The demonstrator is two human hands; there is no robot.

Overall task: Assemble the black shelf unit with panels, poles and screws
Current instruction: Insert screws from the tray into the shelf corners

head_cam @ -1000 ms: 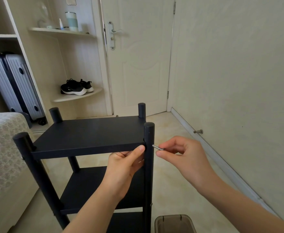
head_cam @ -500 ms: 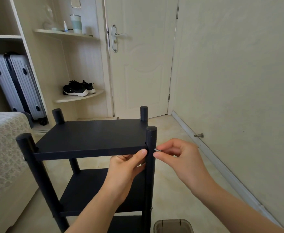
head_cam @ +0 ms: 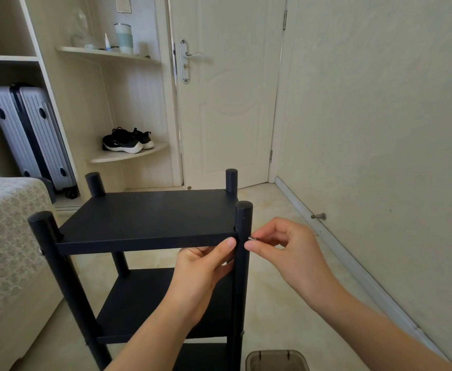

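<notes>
Nearest to us, at the bottom edge, we see the rim of a smoky plastic bin point(head_cam: 275, 361) on the floor, just right of the black shelf unit point(head_cam: 206, 356). 2 bare forearms reach up from below.

The left hand point(head_cam: 203, 271) grips the top panel point(head_cam: 149, 215) at its front right corner. Its fingers are curled under the panel and its thumb presses on the front edge, right beside the front right pole point(head_cam: 242, 277).

The right hand point(head_cam: 286, 250) pinches a small silver screw point(head_cam: 253, 238) between thumb and forefinger, with the other fingers loosely curled behind. The tip of the screw meets the right side of that pole, level with the panel edge. We cannot tell how far in it sits.

The unit stands upright on the pale floor. The top panel lies flat between the front left pole point(head_cam: 58, 263), the front right pole and 2 back poles point(head_cam: 231, 180), all of which rise above it. A lower panel point(head_cam: 139, 298) shows beneath.

To the left, a bed point(head_cam: 5, 236) with a patterned cover stands close beside the unit. On the right, a metal door stop point(head_cam: 318, 216) sticks out of the wall point(head_cam: 380, 103) near the skirting.

Farther back, a grey suitcase point(head_cam: 32, 135) stands upright in an alcove. A pair of black shoes point(head_cam: 127, 140) sits on a curved corner shelf, and a cup point(head_cam: 123, 38) stands on the shelf above. A cream door point(head_cam: 227, 103) with a silver handle point(head_cam: 192, 55) stands closed.
</notes>
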